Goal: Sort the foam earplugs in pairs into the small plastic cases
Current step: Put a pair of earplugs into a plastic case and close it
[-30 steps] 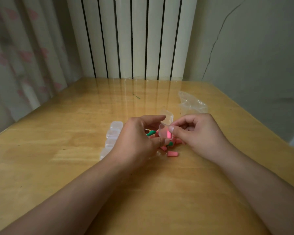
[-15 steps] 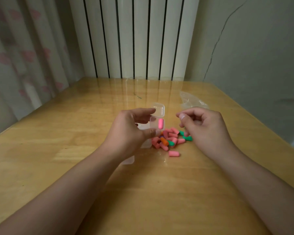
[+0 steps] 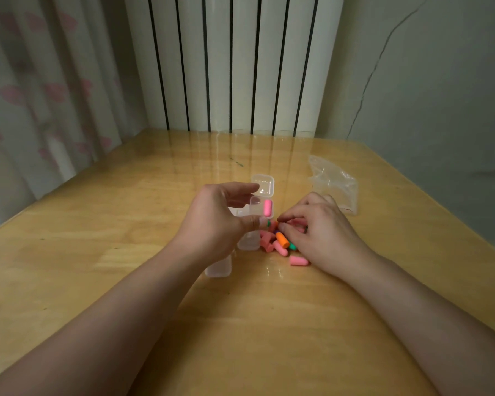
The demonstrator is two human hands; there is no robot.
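My left hand (image 3: 215, 221) holds a small clear plastic case (image 3: 257, 205) above the table, its lid (image 3: 263, 185) swung open at the far side. One pink earplug (image 3: 267, 207) lies inside the case. Just right of it, my right hand (image 3: 317, 227) rests on a pile of foam earplugs (image 3: 275, 242), mostly pink, with an orange one (image 3: 282, 240) and a green one (image 3: 293, 246). Its fingertips are pinched over the pile; what they grip is hidden. A single pink earplug (image 3: 299, 260) lies apart at the near side.
More clear cases (image 3: 218, 267) lie in a row under my left hand, partly hidden. An empty clear plastic bag (image 3: 335, 182) lies at the back right of the wooden table (image 3: 126, 252). A radiator and a curtain stand behind the table.
My right hand let go of the pink earplug into the case, pulled away, then came down onto the pile. My left hand lifted the open case slightly away from the pile.
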